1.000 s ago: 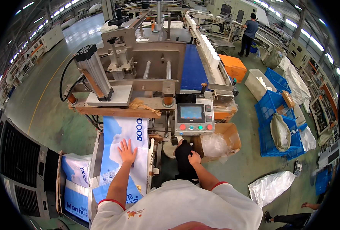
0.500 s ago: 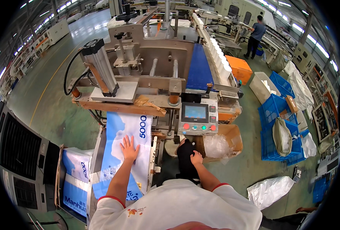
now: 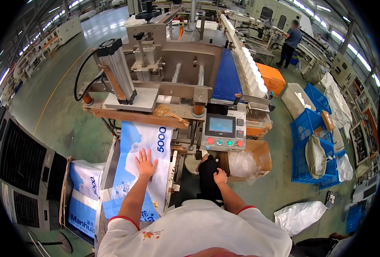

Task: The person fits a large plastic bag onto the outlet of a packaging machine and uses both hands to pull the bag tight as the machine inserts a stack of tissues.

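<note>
Head view: my left hand (image 3: pixel 146 163), unmoved, lies flat and open on one blue bag (image 3: pixel 135 171); right hand (image 3: pixel 219 176) rests on my knee (image 3: pixel 208 171), grip unclear.

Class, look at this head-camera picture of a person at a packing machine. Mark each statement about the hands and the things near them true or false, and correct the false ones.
1. The left hand lies flat and open on the blue and white bag. True.
2. The right hand presses a button on the control panel. False: it rests below the panel, on a dark object in front of the person.
3. The control panel has a lit screen with round buttons beneath it. True.
4. The blue crates stand to the person's left. False: they stand to the right.
5. A second person stands far off at the upper right. True.
</note>
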The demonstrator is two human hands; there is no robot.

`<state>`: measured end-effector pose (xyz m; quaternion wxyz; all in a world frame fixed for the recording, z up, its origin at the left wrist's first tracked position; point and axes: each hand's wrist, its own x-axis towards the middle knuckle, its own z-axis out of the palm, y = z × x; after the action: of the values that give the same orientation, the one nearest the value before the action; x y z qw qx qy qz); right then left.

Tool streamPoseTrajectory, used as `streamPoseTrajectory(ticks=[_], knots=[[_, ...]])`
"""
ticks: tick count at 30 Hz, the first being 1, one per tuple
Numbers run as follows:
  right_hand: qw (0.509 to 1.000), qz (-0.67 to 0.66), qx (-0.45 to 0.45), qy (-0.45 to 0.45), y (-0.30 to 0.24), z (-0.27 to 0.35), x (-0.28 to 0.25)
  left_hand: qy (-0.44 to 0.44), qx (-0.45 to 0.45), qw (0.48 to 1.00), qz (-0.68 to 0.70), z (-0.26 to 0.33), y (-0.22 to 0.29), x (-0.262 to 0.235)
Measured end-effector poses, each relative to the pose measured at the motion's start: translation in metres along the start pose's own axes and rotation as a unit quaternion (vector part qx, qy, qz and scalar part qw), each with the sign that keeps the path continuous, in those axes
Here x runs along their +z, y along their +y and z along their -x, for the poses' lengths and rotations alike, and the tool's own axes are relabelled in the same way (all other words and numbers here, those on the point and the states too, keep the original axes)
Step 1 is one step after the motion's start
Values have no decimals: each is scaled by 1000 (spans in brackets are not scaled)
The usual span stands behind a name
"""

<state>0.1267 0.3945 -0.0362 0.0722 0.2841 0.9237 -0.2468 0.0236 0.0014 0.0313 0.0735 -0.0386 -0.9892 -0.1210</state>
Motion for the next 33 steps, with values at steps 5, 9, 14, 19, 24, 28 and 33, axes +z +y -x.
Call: streamPoseTrajectory(ticks=[5, 9, 14, 19, 24, 28, 33], knots=[[1000, -1, -2, 3, 1, -1, 3, -2, -2, 1000, -6, 0, -1, 1], [1000, 2, -5, 2, 3, -2, 7, -8, -7, 1000, -4, -3, 0, 1], [1000, 3, -5, 13, 7, -1, 9, 30, 6, 999, 11, -11, 2, 6], [1000, 5, -4, 14, 9, 0, 7, 88, 35, 995, 12, -21, -4, 16], [1000, 24, -5, 1, 8, 2, 3, 245, 108, 963, 36, -28, -17, 38], [998, 51, 12, -47, -9, -2, 1, 349, 111, 927, 82, -16, -18, 37], [990, 34, -134, 6, -65, 5, 14, 232, 67, 965, 99, 23, -2, -32]])
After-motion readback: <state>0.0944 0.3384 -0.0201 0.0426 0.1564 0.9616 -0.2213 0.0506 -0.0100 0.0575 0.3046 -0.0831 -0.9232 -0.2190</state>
